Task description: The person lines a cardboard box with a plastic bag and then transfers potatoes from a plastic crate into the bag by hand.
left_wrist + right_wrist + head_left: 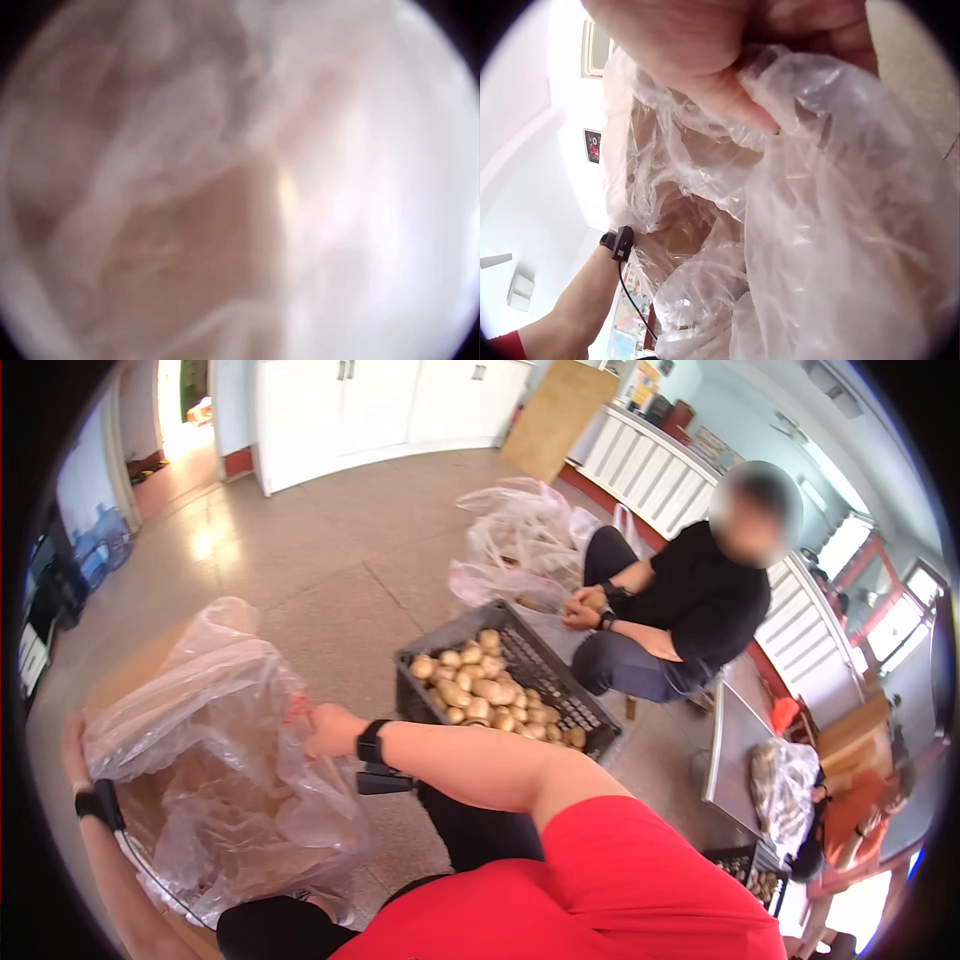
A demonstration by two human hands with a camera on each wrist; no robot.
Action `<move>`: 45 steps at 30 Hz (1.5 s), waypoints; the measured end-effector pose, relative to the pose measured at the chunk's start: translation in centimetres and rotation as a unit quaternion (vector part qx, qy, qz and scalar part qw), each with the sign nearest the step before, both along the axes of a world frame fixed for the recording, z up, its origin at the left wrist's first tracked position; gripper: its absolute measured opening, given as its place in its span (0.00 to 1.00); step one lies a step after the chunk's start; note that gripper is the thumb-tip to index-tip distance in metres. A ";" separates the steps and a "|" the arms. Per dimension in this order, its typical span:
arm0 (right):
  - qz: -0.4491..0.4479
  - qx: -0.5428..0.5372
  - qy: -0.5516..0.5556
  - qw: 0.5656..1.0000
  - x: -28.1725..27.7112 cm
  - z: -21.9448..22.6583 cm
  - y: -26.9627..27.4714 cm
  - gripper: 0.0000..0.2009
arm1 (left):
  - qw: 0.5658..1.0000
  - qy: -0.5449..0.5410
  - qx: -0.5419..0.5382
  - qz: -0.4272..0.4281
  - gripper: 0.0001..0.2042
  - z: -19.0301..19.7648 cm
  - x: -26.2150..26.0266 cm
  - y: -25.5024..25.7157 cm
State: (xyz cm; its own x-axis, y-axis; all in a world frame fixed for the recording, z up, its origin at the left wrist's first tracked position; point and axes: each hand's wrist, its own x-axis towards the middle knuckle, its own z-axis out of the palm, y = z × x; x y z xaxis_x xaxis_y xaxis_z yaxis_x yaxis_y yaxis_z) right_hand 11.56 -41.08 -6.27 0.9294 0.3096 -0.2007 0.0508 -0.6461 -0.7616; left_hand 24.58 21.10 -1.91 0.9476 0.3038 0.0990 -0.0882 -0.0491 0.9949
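Left hand [75,752] unconfirmed, right hand [333,731] closed on plastic bag [225,755]

My left hand touches the left side of the translucent plastic bag; I cannot tell its finger closure, as blur fills the left wrist view. The plastic bag is positioned open-mouthed between both hands. My right hand grips its right rim, fingers curled. Right of it, a dark slotted crate [408,685] contains potatoes [490,693]. Beyond, a seated person [700,595] holds a potato [595,601].

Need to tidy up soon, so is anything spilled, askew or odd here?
Nothing looks spilled or damaged; the potatoes lie inside the near crate. Only the board by the counter looks askew, slanting, though the lens bends the view.
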 end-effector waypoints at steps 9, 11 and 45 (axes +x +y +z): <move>-0.025 -0.035 0.051 0.998 -0.4 0.7 0.2 0.16 | 0.783 -0.184 0.585 0.108 0.21 -3.4 -16.9 -10.8; -0.025 -0.070 0.048 0.996 -0.6 1.4 0.1 0.16 | 0.775 -0.149 0.608 0.089 0.21 -3.9 -19.0 -11.6; -0.038 -0.058 0.014 0.998 -0.9 -1.4 0.9 0.18 | 0.965 0.184 0.177 -0.056 0.25 -12.7 -20.1 -7.8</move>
